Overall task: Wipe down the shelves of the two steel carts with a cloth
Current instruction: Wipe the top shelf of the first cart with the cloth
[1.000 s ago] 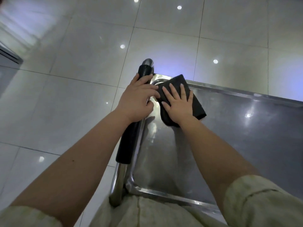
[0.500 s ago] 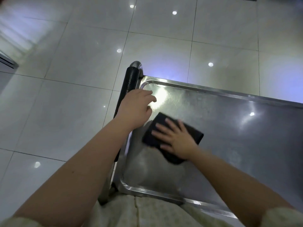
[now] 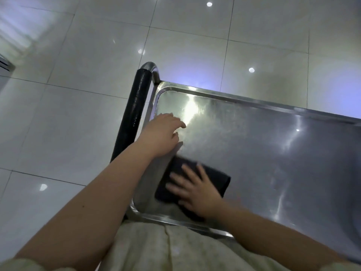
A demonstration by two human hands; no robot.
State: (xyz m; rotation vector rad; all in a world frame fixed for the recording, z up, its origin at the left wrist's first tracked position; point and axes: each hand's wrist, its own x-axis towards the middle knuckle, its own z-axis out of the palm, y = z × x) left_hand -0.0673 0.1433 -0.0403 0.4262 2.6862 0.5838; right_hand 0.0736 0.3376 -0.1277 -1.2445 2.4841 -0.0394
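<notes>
A steel cart's top shelf [image 3: 254, 153] fills the right half of the head view, with a raised rim. A folded black cloth [image 3: 213, 177] lies flat on the shelf near its front left corner. My right hand [image 3: 195, 192] presses on the cloth with fingers spread; it is motion-blurred. My left hand [image 3: 162, 135] rests on the shelf's left rim beside the black-padded handle [image 3: 134, 112], fingers loosely apart and holding nothing. Only one cart is in view.
Glossy white floor tiles [image 3: 78, 94] surround the cart on the left and beyond it. A dark edge of some fixture [image 3: 5, 65] shows at the far left. My light-coloured clothing [image 3: 166, 249] touches the cart's near rim.
My right hand has dragged the cloth from the far left corner toward me, down to the near left corner. My left hand has let go of the handle and now rests by the rim.
</notes>
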